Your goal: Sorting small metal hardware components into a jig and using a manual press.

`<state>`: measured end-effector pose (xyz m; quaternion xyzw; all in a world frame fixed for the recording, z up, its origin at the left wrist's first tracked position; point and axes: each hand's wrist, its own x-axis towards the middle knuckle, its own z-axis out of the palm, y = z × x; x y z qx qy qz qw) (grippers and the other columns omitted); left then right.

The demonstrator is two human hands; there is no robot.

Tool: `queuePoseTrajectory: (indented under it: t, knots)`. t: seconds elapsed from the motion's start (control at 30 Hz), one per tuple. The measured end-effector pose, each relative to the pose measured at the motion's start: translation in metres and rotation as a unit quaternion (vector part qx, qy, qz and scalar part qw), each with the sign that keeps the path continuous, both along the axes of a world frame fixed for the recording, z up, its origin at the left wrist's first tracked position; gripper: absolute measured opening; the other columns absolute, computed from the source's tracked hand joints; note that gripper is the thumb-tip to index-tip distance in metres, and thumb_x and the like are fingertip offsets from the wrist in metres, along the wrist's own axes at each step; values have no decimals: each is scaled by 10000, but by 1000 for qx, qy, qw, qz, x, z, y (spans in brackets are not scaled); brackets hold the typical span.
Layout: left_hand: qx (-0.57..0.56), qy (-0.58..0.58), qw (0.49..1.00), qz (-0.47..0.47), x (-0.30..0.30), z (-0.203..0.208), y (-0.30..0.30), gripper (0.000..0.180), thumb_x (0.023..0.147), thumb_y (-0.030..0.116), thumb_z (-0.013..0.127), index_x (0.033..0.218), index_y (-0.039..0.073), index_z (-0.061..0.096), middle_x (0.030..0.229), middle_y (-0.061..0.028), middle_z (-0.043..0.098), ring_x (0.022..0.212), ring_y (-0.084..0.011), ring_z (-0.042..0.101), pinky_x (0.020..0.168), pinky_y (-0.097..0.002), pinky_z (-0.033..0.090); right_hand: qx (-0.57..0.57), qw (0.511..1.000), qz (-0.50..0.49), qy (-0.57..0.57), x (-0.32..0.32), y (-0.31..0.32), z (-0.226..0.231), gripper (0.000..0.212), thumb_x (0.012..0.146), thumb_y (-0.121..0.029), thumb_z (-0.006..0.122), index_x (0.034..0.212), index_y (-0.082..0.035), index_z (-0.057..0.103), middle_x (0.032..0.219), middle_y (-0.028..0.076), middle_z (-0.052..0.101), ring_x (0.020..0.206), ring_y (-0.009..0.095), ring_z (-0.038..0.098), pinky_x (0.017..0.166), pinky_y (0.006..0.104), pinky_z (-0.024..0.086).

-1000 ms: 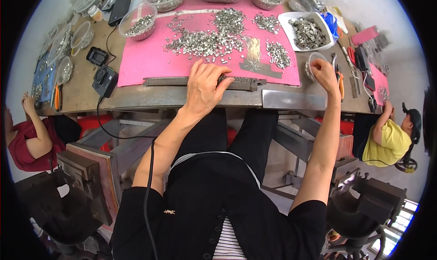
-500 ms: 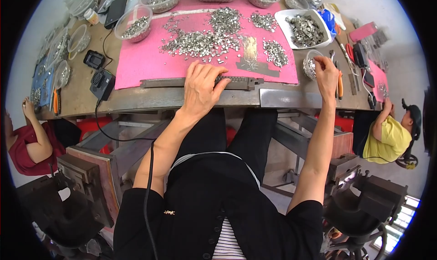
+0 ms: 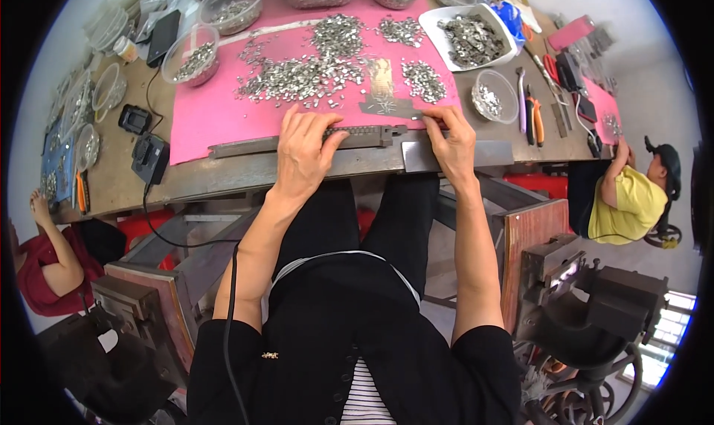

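Note:
My left hand (image 3: 303,156) is closed over a long dark metal bar (image 3: 245,148) with a row of small notches or parts along its top, lying at the pink mat's near edge. My right hand (image 3: 452,148) is pinched just right of the bar's end, its fingertips beside the right end of a grey flat strip (image 3: 405,111). Anything between those fingertips is too small to make out. Thin silvery pins lie on the strip, below a pale yellowish patch (image 3: 381,75). Small shiny metal pieces (image 3: 305,81) are heaped on the pink mat (image 3: 201,131).
Bowls of metal parts, among them a clear bowl (image 3: 513,98) and a white tray (image 3: 509,44), surround the mat. Orange-handled pliers (image 3: 537,120) lie at right. A steel plate (image 3: 491,152) rests on the bench edge. A cable (image 3: 232,298) hangs by my left arm. Co-workers sit either side.
My right hand has moved left from the clear bowl to the end of the metal bar. My left hand stays on the bar. The whole view has shifted slightly.

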<state>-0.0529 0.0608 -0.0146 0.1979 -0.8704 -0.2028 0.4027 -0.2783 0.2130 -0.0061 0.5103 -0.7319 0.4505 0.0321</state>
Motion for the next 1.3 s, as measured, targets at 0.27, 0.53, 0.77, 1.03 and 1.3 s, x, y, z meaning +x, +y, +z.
queuePoseTrajectory:
  t: [0.27,0.53,0.77,1.03,1.3]
  knots:
    - [-12,35,999,1,-2,-3,0,161,857,116,768,995,65,702,937,-71,691,924,-279,645,1041,-500,444,-4,999,8,38,-3,2,-2,120,831,15,736,941,-21,706,891,110,638,829,289,630,736,383,512]
    - [-12,53,998,10,-2,-5,1,111,879,84,738,982,62,701,929,-69,697,909,-276,653,1001,-498,472,33,995,3,92,-3,-9,-2,94,821,-20,746,897,-15,690,869,114,605,814,290,612,724,395,495]
    - [-7,67,998,7,-1,-6,0,108,874,74,743,974,58,705,919,-74,696,895,-284,653,983,-489,481,37,989,15,145,0,-12,0,82,838,-5,719,888,-8,654,869,113,616,809,285,619,761,377,483]
    - [-2,83,996,11,-2,-6,1,108,867,58,746,967,54,705,906,-82,692,878,-291,652,959,-484,492,41,977,173,118,34,-22,26,150,829,15,705,939,-27,612,972,105,614,908,295,593,813,396,455]
    - [12,83,996,7,-1,-6,2,104,888,68,740,985,43,711,900,-79,697,880,-273,667,988,-492,490,158,923,202,286,36,-29,38,147,843,-21,693,937,-27,580,960,104,575,917,296,572,802,403,440]
